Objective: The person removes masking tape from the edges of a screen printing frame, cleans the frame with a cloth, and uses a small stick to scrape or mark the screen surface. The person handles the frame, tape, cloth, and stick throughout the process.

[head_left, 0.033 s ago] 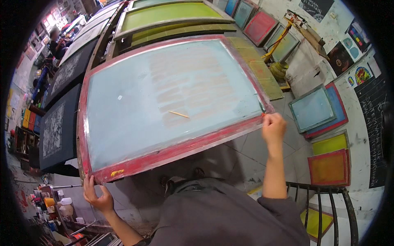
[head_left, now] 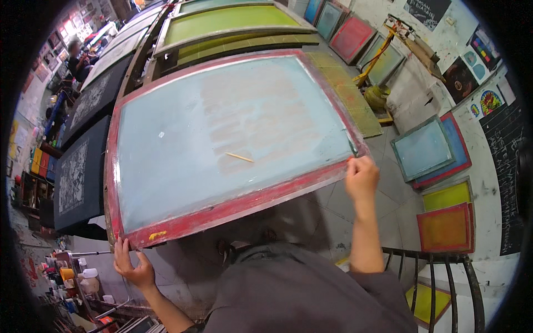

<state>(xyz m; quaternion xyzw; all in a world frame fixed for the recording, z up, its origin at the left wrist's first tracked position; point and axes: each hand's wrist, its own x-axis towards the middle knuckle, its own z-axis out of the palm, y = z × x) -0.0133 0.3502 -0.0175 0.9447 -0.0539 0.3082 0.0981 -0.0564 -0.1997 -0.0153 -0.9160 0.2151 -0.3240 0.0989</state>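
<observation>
At lower left, the left hand [head_left: 135, 270] grips the near corner of the red-framed screen [head_left: 258, 206]; right of centre, the right hand [head_left: 362, 178] has its fingers closed on another corner. The screen fills the centre, a thin stick [head_left: 239, 157] on its pale-blue mesh.

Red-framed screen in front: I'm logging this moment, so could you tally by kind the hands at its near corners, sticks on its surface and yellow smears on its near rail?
Hands: 2 (left hand, right hand)
Stick: 1
Yellow smear: 1
Total: 4
</observation>
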